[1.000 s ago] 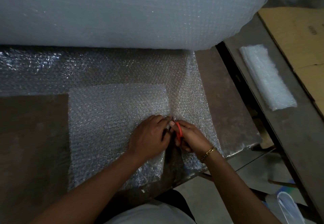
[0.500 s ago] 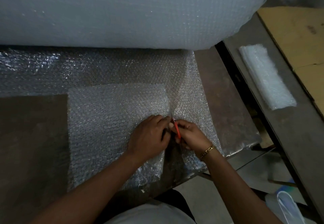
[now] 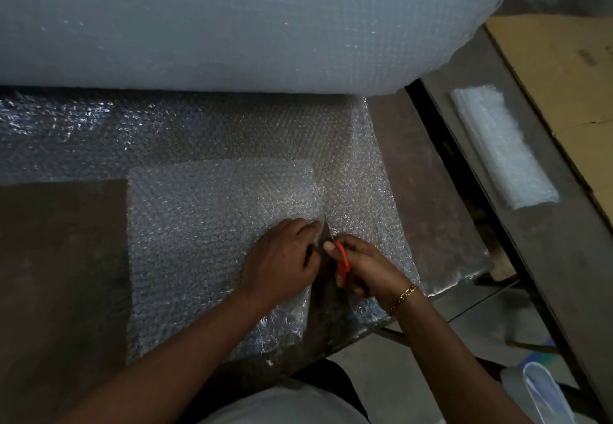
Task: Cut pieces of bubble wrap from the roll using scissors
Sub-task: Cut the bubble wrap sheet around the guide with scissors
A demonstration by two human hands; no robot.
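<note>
Scissors [image 3: 342, 258] gripped in right hand [image 3: 366, 269]; left hand [image 3: 282, 258] fingers [image 3: 306, 229] press bubble wrap [image 3: 205, 224] beside.

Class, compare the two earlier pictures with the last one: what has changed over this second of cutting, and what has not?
The right hand has pushed the scissors a little further up the sheet, towards the roll, so the cut is slightly longer. The left hand has crept along with it, pressing the cut piece down. Nothing was picked up or let go. The roll, the folded wrap and the cardboard stayed put.

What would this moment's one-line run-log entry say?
step: cutting | right hand: scissors | left hand: pressing bubble wrap | roll: behind
</note>
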